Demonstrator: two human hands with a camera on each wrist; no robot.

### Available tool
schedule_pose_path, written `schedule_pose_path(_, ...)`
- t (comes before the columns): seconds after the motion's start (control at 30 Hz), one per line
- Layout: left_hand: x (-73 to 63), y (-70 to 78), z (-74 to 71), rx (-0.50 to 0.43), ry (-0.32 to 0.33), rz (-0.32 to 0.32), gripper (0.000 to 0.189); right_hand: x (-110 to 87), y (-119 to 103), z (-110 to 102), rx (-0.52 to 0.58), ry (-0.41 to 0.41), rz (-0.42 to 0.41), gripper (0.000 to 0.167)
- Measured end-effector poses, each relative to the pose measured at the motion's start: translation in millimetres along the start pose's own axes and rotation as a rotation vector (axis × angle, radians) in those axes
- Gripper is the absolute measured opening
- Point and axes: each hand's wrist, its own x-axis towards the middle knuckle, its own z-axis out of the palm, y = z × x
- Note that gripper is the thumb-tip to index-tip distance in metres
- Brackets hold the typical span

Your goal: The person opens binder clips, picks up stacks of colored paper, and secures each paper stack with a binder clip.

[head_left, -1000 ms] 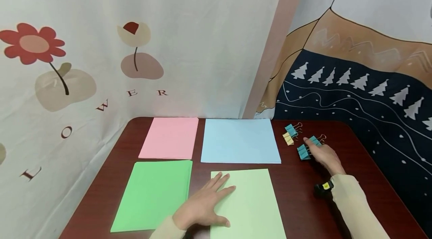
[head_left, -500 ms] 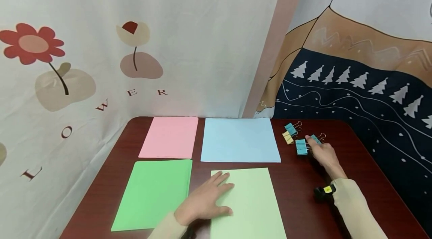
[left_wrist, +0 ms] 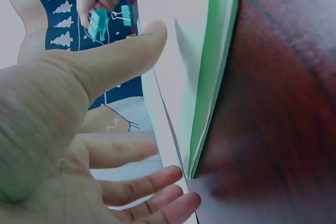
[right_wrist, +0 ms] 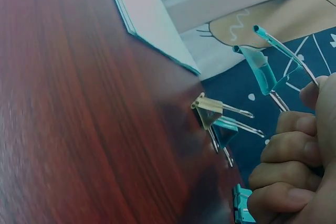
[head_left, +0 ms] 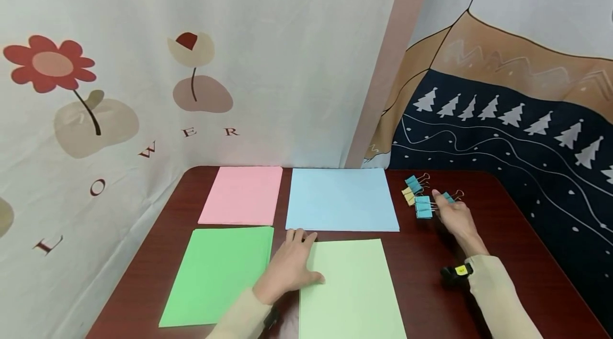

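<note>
My right hand pinches a teal binder clip by its wire handles at the table's right side. In the right wrist view, that binder clip's mouth is spread wide and faces away from the palm. My left hand lies at the left edge of a pale green paper stack, thumb over the sheets and fingers by the far-left corner. Thumb and fingers stand apart in the left wrist view, where several sheet edges show. A teal clip and a yellow clip rest beyond the held one.
Another teal clip lies partly behind my right hand. Blue paper, pink paper and a bright green stack are spread on the dark red table. A printed curtain hangs behind.
The held binder clip has been lifted and moved left, turning toward the paper. My left hand has slid from flat on the pale green stack to its left edge, fingers drawn closer together.
</note>
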Motion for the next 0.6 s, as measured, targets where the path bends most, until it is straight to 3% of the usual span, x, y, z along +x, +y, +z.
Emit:
schedule_pose_path(0.2, 6.3, 2.2, -0.1, 0.020, -0.030, -0.051, 0.091, -3.8, -6.7, 4.0, 0.058, 0.007, 0.000, 0.077)
schedule_pose_path(0.6, 23.7, 5.1, -3.9, 0.139, -0.095, -0.068, 0.080, -4.6, -13.5, 4.0, 0.093, 0.012, -0.046, 0.079)
